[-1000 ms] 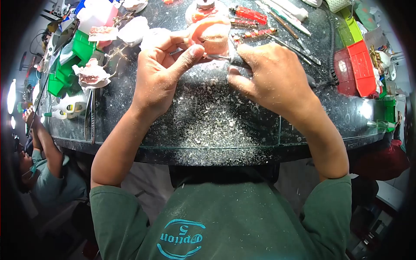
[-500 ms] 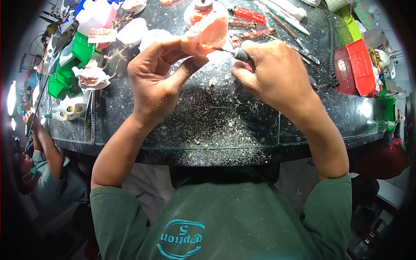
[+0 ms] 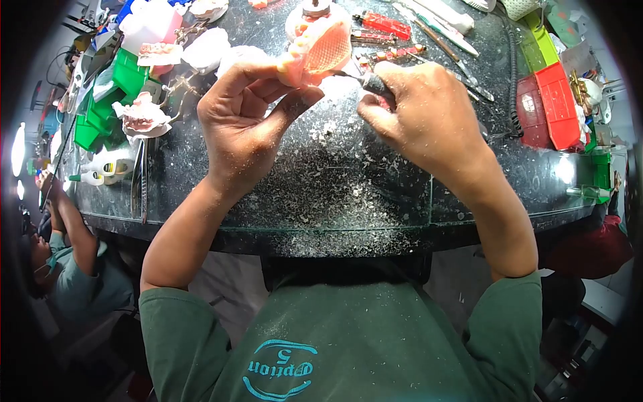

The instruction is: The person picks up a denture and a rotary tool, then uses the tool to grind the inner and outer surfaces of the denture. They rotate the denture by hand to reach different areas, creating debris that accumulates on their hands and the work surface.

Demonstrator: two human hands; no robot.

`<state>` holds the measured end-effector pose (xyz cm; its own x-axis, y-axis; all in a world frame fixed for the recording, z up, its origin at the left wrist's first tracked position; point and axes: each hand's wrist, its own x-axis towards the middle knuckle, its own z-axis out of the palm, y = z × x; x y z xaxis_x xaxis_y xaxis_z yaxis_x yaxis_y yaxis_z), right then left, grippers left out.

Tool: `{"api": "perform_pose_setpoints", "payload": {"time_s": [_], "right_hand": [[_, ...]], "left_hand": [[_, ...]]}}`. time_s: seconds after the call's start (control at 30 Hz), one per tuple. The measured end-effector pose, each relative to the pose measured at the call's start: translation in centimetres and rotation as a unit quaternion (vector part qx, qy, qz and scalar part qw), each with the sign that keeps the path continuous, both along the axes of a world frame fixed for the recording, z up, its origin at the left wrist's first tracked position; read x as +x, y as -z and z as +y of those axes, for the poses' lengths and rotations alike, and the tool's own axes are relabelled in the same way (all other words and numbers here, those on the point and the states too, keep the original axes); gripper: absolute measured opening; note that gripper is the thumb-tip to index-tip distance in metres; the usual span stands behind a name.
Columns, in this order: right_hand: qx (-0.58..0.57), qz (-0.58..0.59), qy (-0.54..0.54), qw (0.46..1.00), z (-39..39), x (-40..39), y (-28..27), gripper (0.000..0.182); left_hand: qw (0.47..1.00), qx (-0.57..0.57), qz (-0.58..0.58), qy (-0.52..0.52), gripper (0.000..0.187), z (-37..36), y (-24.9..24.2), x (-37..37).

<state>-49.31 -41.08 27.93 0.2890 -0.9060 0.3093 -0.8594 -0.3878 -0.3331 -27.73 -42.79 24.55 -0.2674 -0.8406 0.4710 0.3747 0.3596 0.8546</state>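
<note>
My left hand (image 3: 244, 124) pinches a pink denture (image 3: 328, 50) by its edge between thumb and fingers. Its palate side, with a mesh-like texture, faces to the right, and pale teeth show along the left edge. My right hand (image 3: 429, 114) is closed around a dark-bodied rotary handpiece (image 3: 374, 84). The thin tool tip points left and sits right at the denture's lower edge; most of the body is hidden in my fist. Pale dust speckles both hands.
Pale shavings (image 3: 348, 201) cover the dark tabletop before me. Red-handled tools (image 3: 385, 25) and slim instruments lie at the back right, near a coiled cord (image 3: 514, 87) and red bin (image 3: 559, 104). Plaster models (image 3: 142, 115) and green bins (image 3: 100, 117) stand left. A person (image 3: 74, 254) sits at far left.
The denture has turned slightly in my left hand and shifted a little left, showing more of its textured face. My right hand has barely moved.
</note>
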Motion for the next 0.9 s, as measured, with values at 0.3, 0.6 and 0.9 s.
{"api": "perform_pose_setpoints", "payload": {"time_s": [0.3,0.6,0.9], "right_hand": [[0.020,-0.010,-0.004,1.000,0.21,0.36,-0.21,0.023],[0.019,-0.027,-0.016,0.999,0.23,0.39,-0.18,0.025],[0.025,-0.031,-0.014,0.999,0.06,0.29,-0.22,0.025]], "left_hand": [[1.000,-0.019,-0.001,0.014,0.034,-0.21,0.39,0.32],[0.999,-0.050,-0.014,0.005,0.036,-0.41,0.48,0.29],[0.999,-0.031,-0.009,0.003,0.033,-0.38,0.39,0.34]]}}
